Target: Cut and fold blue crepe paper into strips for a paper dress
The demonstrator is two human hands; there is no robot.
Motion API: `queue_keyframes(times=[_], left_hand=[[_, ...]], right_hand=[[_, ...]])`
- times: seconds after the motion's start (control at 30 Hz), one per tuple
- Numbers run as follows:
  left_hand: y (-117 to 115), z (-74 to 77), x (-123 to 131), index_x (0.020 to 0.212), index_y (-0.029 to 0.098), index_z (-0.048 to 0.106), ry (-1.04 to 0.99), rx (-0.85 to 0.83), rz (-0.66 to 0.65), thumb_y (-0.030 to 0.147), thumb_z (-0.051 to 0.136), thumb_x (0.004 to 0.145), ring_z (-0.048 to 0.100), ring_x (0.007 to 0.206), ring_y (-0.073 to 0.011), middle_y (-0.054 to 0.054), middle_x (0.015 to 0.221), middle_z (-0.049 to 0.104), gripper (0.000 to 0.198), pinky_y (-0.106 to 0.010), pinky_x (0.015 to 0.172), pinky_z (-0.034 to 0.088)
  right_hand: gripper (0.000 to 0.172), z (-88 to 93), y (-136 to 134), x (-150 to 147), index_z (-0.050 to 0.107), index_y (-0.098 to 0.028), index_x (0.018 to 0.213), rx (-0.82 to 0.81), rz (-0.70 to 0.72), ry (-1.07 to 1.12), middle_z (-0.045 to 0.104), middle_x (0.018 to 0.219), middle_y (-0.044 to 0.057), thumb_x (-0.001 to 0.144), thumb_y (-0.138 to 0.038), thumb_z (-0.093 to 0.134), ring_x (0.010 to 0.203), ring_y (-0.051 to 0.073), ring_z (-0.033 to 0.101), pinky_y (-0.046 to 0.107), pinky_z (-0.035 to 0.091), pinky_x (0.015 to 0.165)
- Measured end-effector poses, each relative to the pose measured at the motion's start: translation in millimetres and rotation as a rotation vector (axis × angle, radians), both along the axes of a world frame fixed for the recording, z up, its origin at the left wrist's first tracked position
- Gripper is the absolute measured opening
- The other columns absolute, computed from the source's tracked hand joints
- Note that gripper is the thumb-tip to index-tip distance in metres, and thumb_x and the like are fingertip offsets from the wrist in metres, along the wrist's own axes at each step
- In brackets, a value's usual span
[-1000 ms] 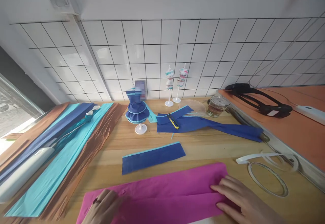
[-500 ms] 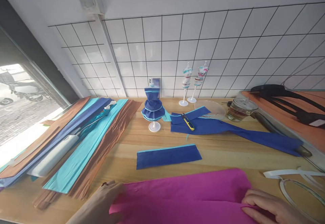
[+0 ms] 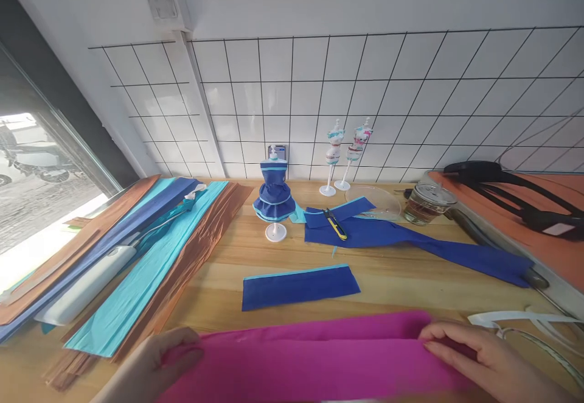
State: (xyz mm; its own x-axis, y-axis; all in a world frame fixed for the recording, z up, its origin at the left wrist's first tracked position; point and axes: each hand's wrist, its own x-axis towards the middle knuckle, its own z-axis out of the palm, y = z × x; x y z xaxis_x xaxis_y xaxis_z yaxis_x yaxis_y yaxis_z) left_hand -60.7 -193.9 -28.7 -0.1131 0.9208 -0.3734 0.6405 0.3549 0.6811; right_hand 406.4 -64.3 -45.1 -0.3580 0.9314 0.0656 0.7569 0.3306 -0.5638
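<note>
A wide magenta crepe paper sheet (image 3: 310,360) lies folded over at the front edge of the table, its near part running out of view. My left hand (image 3: 173,357) pinches its left end between thumb and fingers. At the right end, my right hand (image 3: 460,348) grips the folded upper edge, thumb below and fingers above. Just beyond the sheet lies a blue paper strip (image 3: 301,288) with a turquoise border. Behind that strip stands a small dress form (image 3: 275,199) wearing a tiered blue dress with turquoise trim.
Yellow-handled snips (image 3: 336,225) rest on a long blue paper piece (image 3: 369,235). Two bare-stand dress forms (image 3: 334,153), a lidded glass jar (image 3: 429,203) and a clear plate (image 3: 387,199) are behind. Turquoise paper (image 3: 132,293) and a white glue gun (image 3: 86,281) lie left; white ribbon (image 3: 511,319) lies right.
The magenta sheet's near layer now reaches closer to its far edge, and both ends are pinched. My left hand has moved left, my right hand slightly left and up. The view has tilted slightly upward.
</note>
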Motion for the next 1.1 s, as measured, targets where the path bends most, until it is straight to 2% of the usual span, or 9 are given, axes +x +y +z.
queue_keyframes(times=[0.1,0.3,0.4,0.5,0.6,0.73,0.87,0.97,1.1], left_hand=[[5.3,-2.7,-0.4,0.066,0.018,0.059,-0.085,0.040,0.082,0.056,0.054,0.072,0.047,0.057,-0.0124,0.002,0.061,0.055,0.039,-0.020,0.053,0.039],[5.9,-16.8,-4.4,0.075,0.021,0.061,0.004,0.146,0.089,0.055,0.046,0.079,0.057,0.067,-0.0166,0.000,0.067,0.060,0.038,-0.021,0.061,0.047],[4.5,-25.7,-9.0,0.083,0.024,0.063,0.135,0.306,-0.006,0.047,0.047,0.083,0.062,0.081,-0.0181,-0.001,0.079,0.066,0.028,-0.021,0.072,0.049],[3.8,-32.1,-9.9,0.095,0.028,0.062,0.270,0.525,-0.095,0.039,0.047,0.085,0.062,0.094,-0.0167,0.000,0.099,0.068,0.021,-0.021,0.083,0.047],[3.9,-33.0,-5.8,0.092,0.028,0.061,0.385,0.576,-0.074,0.036,0.042,0.088,0.064,0.089,-0.0153,0.001,0.094,0.069,0.021,-0.021,0.079,0.049],[3.7,-30.1,-0.6,0.080,0.028,0.058,0.401,0.530,0.008,0.038,0.038,0.089,0.067,0.077,-0.0162,0.002,0.080,0.071,0.024,-0.020,0.066,0.050],[2.5,-29.0,0.0,0.085,0.029,0.055,0.307,0.459,0.116,0.042,0.036,0.088,0.069,0.076,-0.0169,0.005,0.076,0.071,0.023,-0.020,0.061,0.049],[4.3,-27.2,-0.4,0.086,0.028,0.056,0.260,0.417,0.153,0.045,0.037,0.087,0.068,0.078,-0.0177,0.004,0.075,0.070,0.026,-0.021,0.065,0.048],[12.4,-22.2,-2.1,0.085,0.026,0.056,0.229,0.307,0.067,0.046,0.038,0.087,0.066,0.078,-0.0170,0.003,0.078,0.070,0.027,-0.021,0.068,0.048]], right_hand=[[0.026,4.0,10.8,-8.2,0.068,-0.025,0.080,-0.102,0.128,-0.047,0.071,0.090,0.002,0.083,-0.045,0.052,0.084,0.020,0.065,0.022,0.053,0.074],[0.026,-11.4,19.6,-22.0,0.062,-0.026,0.085,0.073,0.179,-0.117,0.055,0.125,0.004,0.090,-0.042,0.042,0.118,0.022,0.047,0.036,0.041,0.099],[0.022,-18.0,20.1,-24.8,0.061,-0.027,0.093,0.195,0.192,-0.161,0.057,0.122,0.004,0.090,-0.040,0.043,0.116,0.022,0.049,0.039,0.042,0.099],[0.024,-18.2,18.4,-28.9,0.059,-0.026,0.100,0.283,0.214,-0.147,0.063,0.107,0.004,0.091,-0.038,0.039,0.102,0.020,0.059,0.036,0.048,0.093],[0.028,-13.3,13.5,-35.1,0.060,-0.025,0.090,0.303,0.203,-0.117,0.066,0.091,0.004,0.092,-0.035,0.034,0.086,0.019,0.064,0.033,0.053,0.082],[0.028,-0.8,4.7,-37.5,0.059,-0.027,0.081,0.148,0.150,-0.082,0.069,0.078,0.001,0.091,-0.036,0.035,0.071,0.018,0.066,0.025,0.054,0.062],[0.028,8.6,-0.1,-26.3,0.060,-0.028,0.072,0.026,0.181,-0.074,0.068,0.067,-0.003,0.089,-0.039,0.040,0.060,0.015,0.064,0.018,0.050,0.052],[0.025,6.0,0.1,-15.2,0.061,-0.027,0.073,-0.130,0.181,-0.071,0.068,0.070,-0.004,0.085,-0.043,0.046,0.062,0.015,0.064,0.016,0.050,0.053],[0.029,-3.4,2.8,-9.6,0.059,-0.027,0.076,-0.364,0.170,-0.076,0.065,0.073,-0.004,0.087,-0.048,0.042,0.068,0.014,0.062,0.017,0.050,0.062]])
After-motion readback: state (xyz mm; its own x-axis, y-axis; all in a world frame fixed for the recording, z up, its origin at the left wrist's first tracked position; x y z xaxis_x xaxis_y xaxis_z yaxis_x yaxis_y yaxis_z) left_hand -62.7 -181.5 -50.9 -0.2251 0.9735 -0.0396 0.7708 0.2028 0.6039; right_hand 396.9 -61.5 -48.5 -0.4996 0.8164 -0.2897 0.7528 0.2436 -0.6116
